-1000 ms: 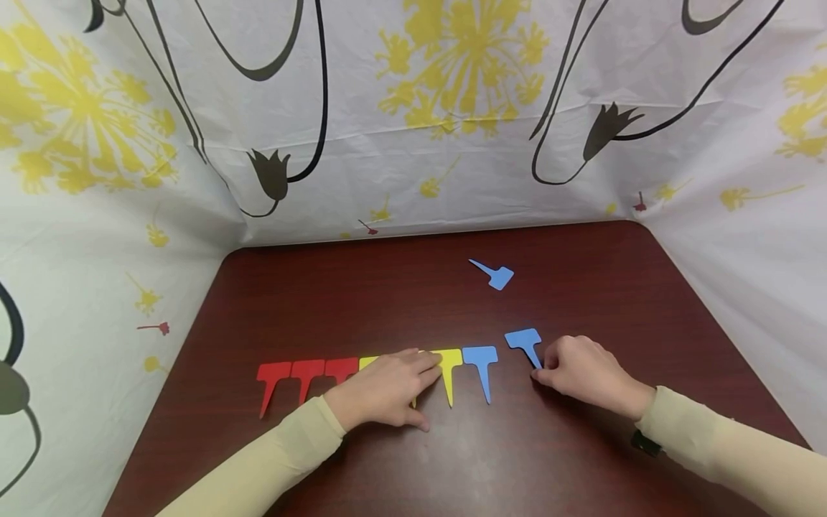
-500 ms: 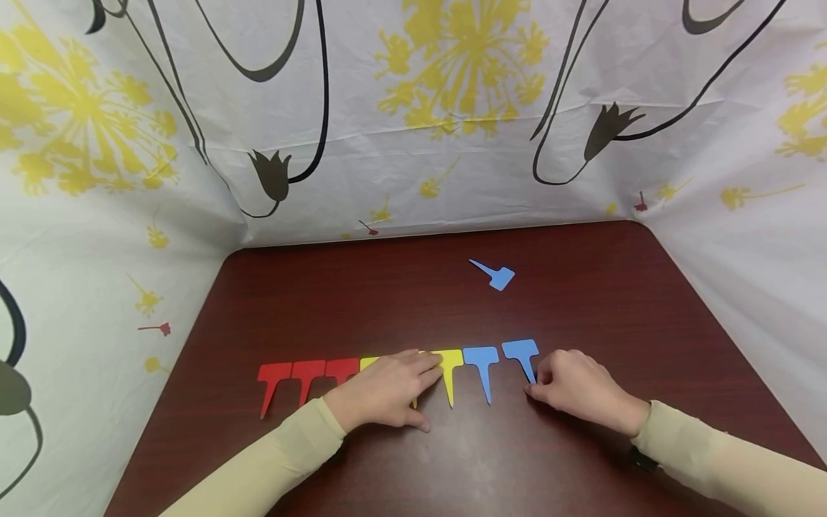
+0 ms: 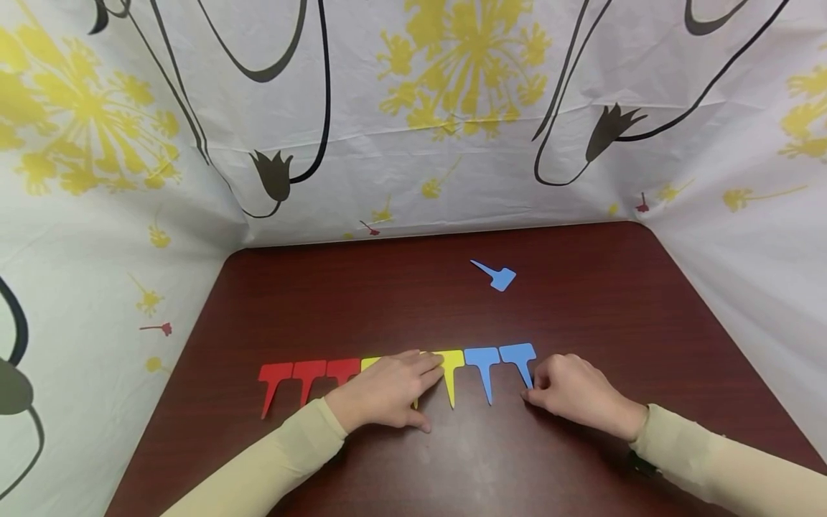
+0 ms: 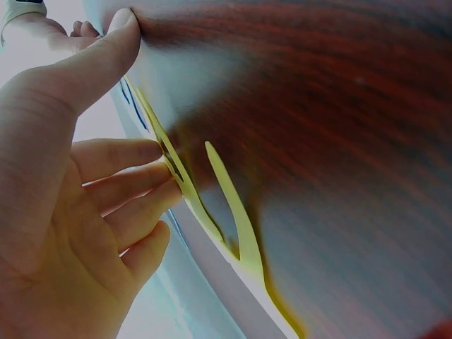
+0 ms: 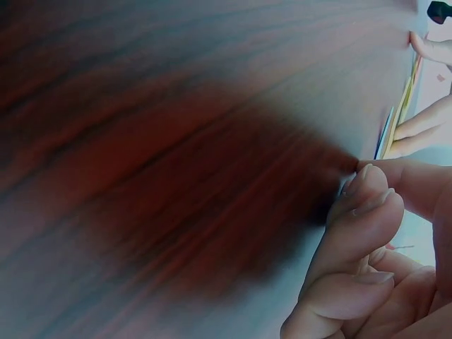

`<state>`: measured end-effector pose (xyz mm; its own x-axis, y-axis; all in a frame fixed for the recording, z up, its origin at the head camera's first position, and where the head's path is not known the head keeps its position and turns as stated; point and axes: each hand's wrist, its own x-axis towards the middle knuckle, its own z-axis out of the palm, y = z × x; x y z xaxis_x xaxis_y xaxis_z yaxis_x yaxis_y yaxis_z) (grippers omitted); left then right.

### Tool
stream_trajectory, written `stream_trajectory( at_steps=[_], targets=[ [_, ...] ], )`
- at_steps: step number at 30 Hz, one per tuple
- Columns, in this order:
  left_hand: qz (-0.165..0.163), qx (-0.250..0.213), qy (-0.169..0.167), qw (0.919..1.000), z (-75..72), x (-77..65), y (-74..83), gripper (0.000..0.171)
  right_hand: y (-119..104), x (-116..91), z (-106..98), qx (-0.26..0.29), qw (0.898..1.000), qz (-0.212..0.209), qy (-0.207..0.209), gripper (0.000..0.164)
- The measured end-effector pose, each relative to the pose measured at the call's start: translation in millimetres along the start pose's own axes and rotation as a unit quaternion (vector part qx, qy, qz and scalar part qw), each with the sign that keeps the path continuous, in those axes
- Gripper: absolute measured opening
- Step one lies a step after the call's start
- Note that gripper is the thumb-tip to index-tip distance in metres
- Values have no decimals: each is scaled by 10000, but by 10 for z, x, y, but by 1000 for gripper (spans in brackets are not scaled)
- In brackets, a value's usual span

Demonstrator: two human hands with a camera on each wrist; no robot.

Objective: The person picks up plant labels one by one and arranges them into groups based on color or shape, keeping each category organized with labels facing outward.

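Observation:
A row of T-shaped plant labels lies on the dark table (image 3: 465, 474): red labels (image 3: 309, 369) at the left, then yellow, then blue. My left hand (image 3: 384, 391) rests on the yellow plant labels (image 3: 452, 362), fingers spread and nearly straight, hiding part of them. In the left wrist view its fingertips touch a yellow edge beside a pointed yellow stem (image 4: 239, 222). With thumb and fingers, my right hand (image 3: 581, 395) pinches the stem of the rightmost blue plant label (image 3: 518, 352). That label's head sits right beside another blue label (image 3: 482, 357).
One more blue plant label (image 3: 502, 278) lies askew farther back, its point toward the back left. A white patterned cloth (image 3: 400, 179) hangs along the back and both sides of the table.
My right hand has drawn its blue plant label nearer to me and slightly left, narrowing the gap to the other blue label. The left hand has stayed in place.

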<state>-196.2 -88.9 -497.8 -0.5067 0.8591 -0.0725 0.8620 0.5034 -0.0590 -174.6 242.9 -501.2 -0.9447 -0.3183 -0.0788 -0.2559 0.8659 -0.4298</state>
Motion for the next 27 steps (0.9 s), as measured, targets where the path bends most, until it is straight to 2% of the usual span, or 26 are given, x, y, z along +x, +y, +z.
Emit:
stream_trajectory(
  at_steps=[18, 23, 27],
  targets=[
    [-2, -40, -33, 10000, 8, -16, 5, 95, -17, -3, -20, -141, 9998, -117, 100, 49],
    [27, 68, 76, 9999, 2, -34, 7, 97, -31, 56, -173, -142, 9994, -215, 211, 43],
    [44, 114, 159, 9998, 22, -45, 1, 98, 2, 194, -352, -123, 9983, -371, 442, 34]
  ],
)
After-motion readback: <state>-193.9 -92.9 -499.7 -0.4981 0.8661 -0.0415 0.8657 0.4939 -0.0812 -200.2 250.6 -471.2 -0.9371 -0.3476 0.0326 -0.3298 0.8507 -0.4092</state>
